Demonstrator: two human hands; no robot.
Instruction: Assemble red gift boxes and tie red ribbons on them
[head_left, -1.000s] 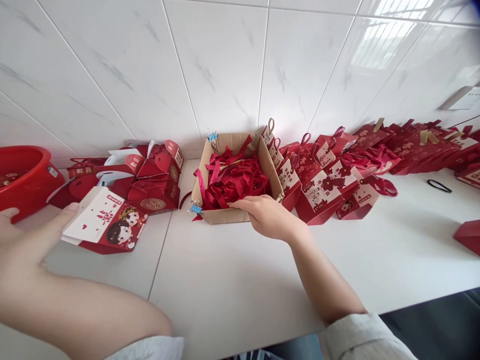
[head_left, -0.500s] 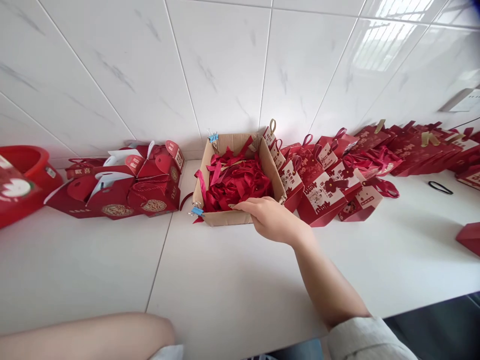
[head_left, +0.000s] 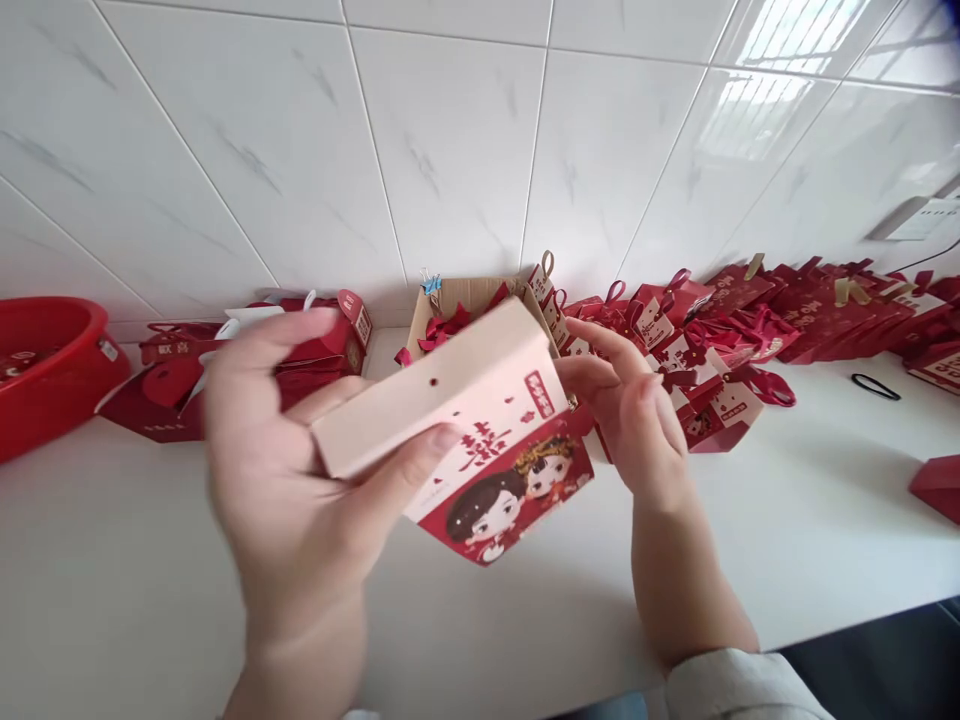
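A red and pale gift box (head_left: 487, 440) printed with two cartoon figures is held up in the middle, tilted, with a small hole in its pale top. My left hand (head_left: 322, 450) grips its left end, thumb across the printed face. At the box's right end is my right hand (head_left: 622, 400), its fingers bent and apart; whether a fingertip touches the box is hard to tell. Behind, partly covered by the gift box, stands a cardboard box (head_left: 480, 290) of red ribbons (head_left: 448, 326).
Red gift boxes (head_left: 352, 340) and a red basin (head_left: 60, 380) stand at the left. Many ribboned boxes (head_left: 735, 410) line the wall at the right. A black loop (head_left: 876, 387) and a red box (head_left: 937, 487) lie farther right on the white table (head_left: 810, 520).
My left hand has come up into view with the printed gift box in it. My right hand has left the ribbons, moved right and spread its fingers.
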